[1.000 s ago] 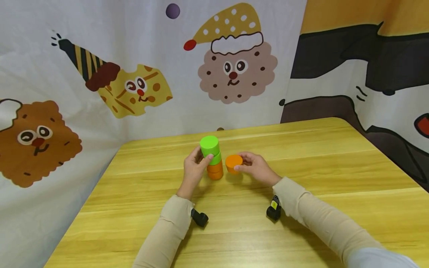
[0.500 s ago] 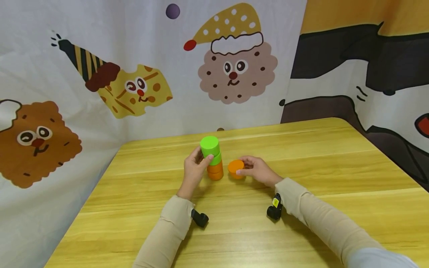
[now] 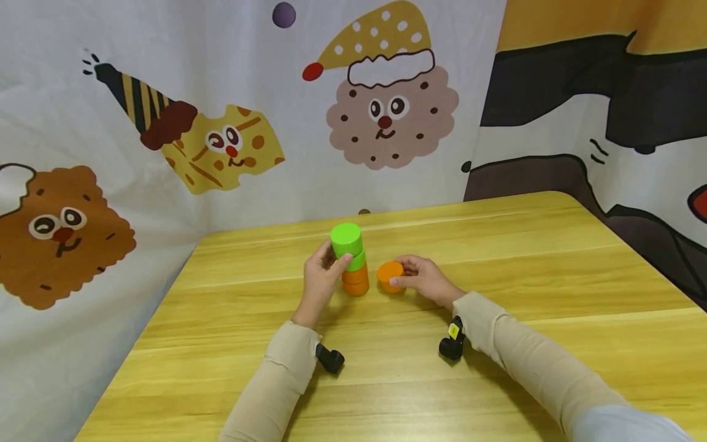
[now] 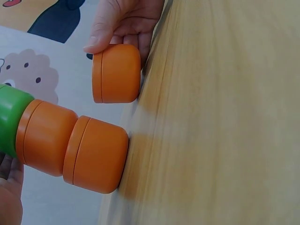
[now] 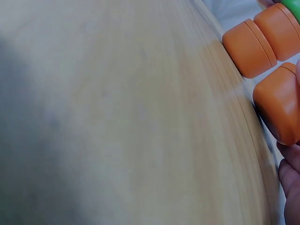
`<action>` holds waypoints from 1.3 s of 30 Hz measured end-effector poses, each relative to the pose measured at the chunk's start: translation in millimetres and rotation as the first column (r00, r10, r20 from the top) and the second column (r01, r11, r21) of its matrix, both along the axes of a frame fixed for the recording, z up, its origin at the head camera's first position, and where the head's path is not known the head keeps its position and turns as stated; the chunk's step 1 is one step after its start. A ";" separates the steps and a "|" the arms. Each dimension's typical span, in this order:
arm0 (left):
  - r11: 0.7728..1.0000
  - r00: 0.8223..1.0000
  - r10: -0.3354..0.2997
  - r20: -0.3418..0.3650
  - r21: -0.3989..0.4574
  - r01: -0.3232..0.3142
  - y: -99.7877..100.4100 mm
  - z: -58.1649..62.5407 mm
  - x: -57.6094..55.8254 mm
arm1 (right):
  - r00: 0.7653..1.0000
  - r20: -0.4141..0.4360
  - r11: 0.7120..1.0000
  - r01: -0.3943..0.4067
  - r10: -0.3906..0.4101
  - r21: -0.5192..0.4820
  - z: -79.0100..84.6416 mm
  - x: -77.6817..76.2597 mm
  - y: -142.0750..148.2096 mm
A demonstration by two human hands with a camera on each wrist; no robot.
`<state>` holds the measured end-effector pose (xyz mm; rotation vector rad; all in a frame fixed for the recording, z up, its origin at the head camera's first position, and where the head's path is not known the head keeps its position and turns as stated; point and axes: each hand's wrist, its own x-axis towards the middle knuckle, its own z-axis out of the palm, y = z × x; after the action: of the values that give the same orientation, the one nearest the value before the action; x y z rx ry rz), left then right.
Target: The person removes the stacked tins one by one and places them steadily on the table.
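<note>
A stack of small round lidded jars stands on the table, with two orange jars below and two green jars on top. My left hand grips the green part of the stack from the left, thumb in front. Just right of the stack, my right hand holds a separate orange jar between thumb and fingers. In the left wrist view, this upright orange jar has its base at the table surface, apart from the stack. The right wrist view shows the held jar only partly.
The wooden table has its far edge behind the stack, against a printed cloth backdrop. A black wrist camera hangs at the left cuff, another black wrist camera at the right.
My right hand has brought the orange jar slightly down and to the right, away from the stack. My left hand and the stack stay in place.
</note>
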<state>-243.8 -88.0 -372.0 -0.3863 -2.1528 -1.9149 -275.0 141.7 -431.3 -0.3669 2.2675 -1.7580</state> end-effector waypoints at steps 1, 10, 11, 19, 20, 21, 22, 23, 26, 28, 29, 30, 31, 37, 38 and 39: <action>1.000 1.000 0.001 -0.001 -0.001 -0.001 0.1 0.2 -0.1 | 1.000 -0.001 1.000 0.003 -0.003 -0.001 -0.3 -0.8 0.3; 1.000 1.000 -0.005 -0.015 0.003 0.005 1.1 2.4 -1.5 | 0.999 0.007 0.999 0.036 -0.037 0.035 2.6 -2.6 2.9; 1.000 1.000 -0.006 -0.015 0.004 0.006 1.2 2.4 -1.5 | 0.999 0.010 0.998 0.041 -0.041 0.039 3.0 -2.3 3.1; 1.000 1.000 -0.009 -0.014 0.006 0.009 2.3 1.5 -1.7 | 0.999 -0.001 0.997 0.051 -0.051 0.065 2.1 -1.2 5.4; 1.000 1.000 -0.010 -0.016 0.007 0.010 2.4 1.5 -1.8 | 0.999 -0.005 0.996 0.054 -0.053 0.071 2.1 -1.1 5.5; 1.000 1.000 -0.011 -0.017 0.010 0.011 2.5 1.5 -2.0 | 0.998 -0.008 0.996 0.057 -0.057 0.075 2.3 -1.0 5.7; 1.000 1.000 -0.011 -0.020 0.012 0.011 2.5 1.5 -2.2 | 0.998 -0.013 0.995 0.060 -0.059 0.084 2.6 -0.7 5.8; 1.000 1.000 -0.011 -0.021 0.014 0.012 2.6 1.5 -2.3 | 0.998 -0.016 0.994 0.063 -0.061 0.093 3.1 -0.4 5.9; 1.000 1.000 -0.010 -0.023 0.018 0.010 2.9 1.4 -2.4 | 0.998 -0.016 0.992 0.067 -0.065 0.111 5.6 0.9 5.2; 1.000 1.000 -0.011 -0.024 0.020 0.011 3.1 1.1 -2.6 | 0.997 -0.016 0.990 0.070 -0.069 0.126 6.6 1.8 4.6; 1.000 1.000 -0.012 -0.025 0.021 0.013 3.1 1.0 -2.5 | 0.997 -0.014 0.989 0.071 -0.069 0.129 6.9 2.3 4.2; 1.000 1.000 -0.014 -0.027 0.023 0.015 3.1 0.6 -2.6 | 0.997 -0.012 0.990 0.071 -0.070 0.125 6.9 2.9 3.6; 1.000 1.000 -0.015 -0.027 0.024 0.016 3.1 0.4 -2.7 | 0.998 -0.008 0.990 0.071 -0.070 0.118 6.6 3.6 3.2; 0.999 1.000 -0.024 -0.011 0.031 0.024 2.4 -2.7 -2.4 | 0.998 0.010 0.995 0.066 -0.067 0.081 8.5 8.6 0.8; 0.999 1.000 -0.027 -0.008 0.030 0.027 2.2 -3.3 -2.3 | 0.997 0.009 0.994 0.070 -0.071 0.084 9.0 9.0 0.6; 0.999 1.000 -0.030 -0.004 0.026 0.030 2.0 -3.7 -2.1 | 0.997 0.007 0.994 0.075 -0.076 0.085 9.3 9.3 0.7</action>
<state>-245.9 -86.0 -375.7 -0.4194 -2.1291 -1.9550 -265.7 142.3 -422.0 -0.2581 2.3690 -1.6876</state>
